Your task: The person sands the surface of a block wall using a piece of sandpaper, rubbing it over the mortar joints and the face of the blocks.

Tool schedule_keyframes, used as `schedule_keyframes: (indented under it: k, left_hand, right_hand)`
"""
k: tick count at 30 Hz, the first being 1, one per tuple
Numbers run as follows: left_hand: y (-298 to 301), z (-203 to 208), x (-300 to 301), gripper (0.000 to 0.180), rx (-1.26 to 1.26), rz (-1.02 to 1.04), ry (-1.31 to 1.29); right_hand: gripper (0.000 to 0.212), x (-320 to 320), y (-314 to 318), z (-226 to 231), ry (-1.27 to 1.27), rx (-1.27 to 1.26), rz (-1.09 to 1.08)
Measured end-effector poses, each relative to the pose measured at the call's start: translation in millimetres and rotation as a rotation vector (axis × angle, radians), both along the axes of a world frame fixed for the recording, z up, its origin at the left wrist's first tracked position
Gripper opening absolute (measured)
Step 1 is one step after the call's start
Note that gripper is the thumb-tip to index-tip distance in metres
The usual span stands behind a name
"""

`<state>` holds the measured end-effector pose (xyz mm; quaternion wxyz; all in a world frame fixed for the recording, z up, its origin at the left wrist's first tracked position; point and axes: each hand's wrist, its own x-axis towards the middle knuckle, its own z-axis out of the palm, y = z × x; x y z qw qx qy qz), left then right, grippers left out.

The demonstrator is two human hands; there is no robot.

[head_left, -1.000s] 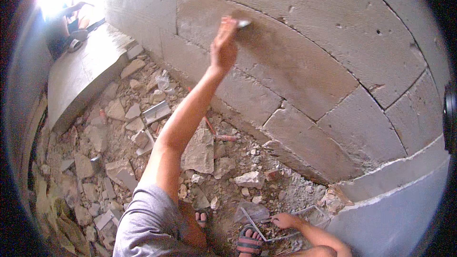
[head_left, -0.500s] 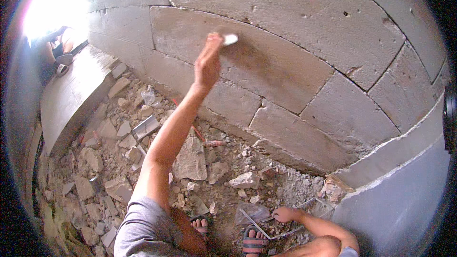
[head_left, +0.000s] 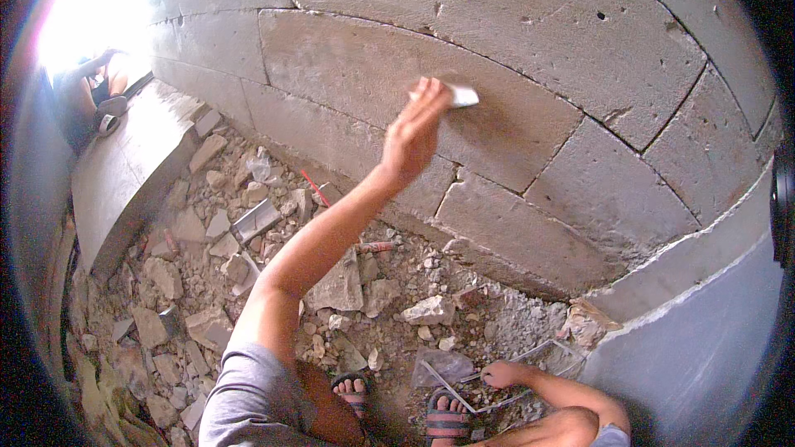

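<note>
Since half a second ago, the left hand [head_left: 409, 146] has moved to the right over the brownish wall block [head_left: 348, 58], its fingers closed on a white flat piece [head_left: 466, 97]. The right hand [head_left: 502, 374] is at near right, beside a thin frame [head_left: 449, 387]; I cannot tell whether it grips something. Rubble [head_left: 338, 285] lies before the wall. Far left, another person's leg [head_left: 118, 74] is visible.

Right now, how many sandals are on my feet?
2: left sandal near the lower edge, right of your left sleeve; right sandal below and left of your right hand, its heel hidden.
</note>
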<state>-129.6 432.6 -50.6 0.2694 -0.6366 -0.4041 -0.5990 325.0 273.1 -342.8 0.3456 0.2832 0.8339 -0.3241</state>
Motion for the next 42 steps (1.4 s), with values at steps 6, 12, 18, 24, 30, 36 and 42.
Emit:
schedule_keyframes:
  k: [6,12,18,24,30,36,42]
  left_hand:
    - [-6,-36,36,0.049,-0.152,-0.190,0.421]
    - [-5,-7,12,0.044,-0.021,-0.046,0.350]
    - [6,31,-51,0.039,0.127,0.193,-0.025]
    - [5,36,-91,0.034,-0.001,0.296,-0.473]
    - [14,16,-43,0.037,0.101,0.165,-0.288]
    - [-2,-3,24,0.041,0.007,-0.026,0.184]
    - [0,-66,52,0.047,-0.182,-0.248,0.591]
  right_hand:
    - [0.034,-14,4,10,0.074,-0.042,-0.023]
    - [0.033,-6,0,10,0.096,0.014,0.016]
    - [0.035,-2,-1,19,-0.010,-0.087,-0.048]
    - [0.033,13,-6,-5,0.037,-0.038,-0.086]
    - [0.030,12,-1,-7,-0.058,-0.103,-0.059]
    - [0.031,-9,3,12,0.006,-0.028,0.003]
    - [0.032,-9,4,18,0.126,0.003,0.039]
